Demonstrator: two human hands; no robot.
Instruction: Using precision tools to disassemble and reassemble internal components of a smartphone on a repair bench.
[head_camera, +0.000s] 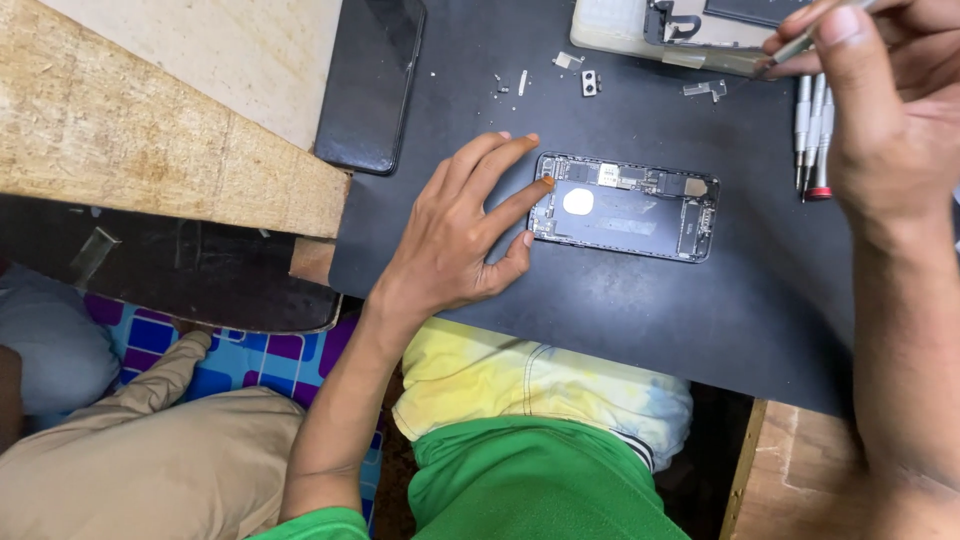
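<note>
The opened smartphone (624, 206), its back off and its inner parts bare, lies flat near the middle of the black work mat (640, 310). The left hand (462, 232) rests spread beside the phone's left end, holding nothing, its forefinger and thumb touching that end. The right hand (880, 90), by the mat's far right corner, pinches a thin screwdriver (800, 45), well apart from the phone. More screwdrivers (814, 135) lie just under that hand.
</note>
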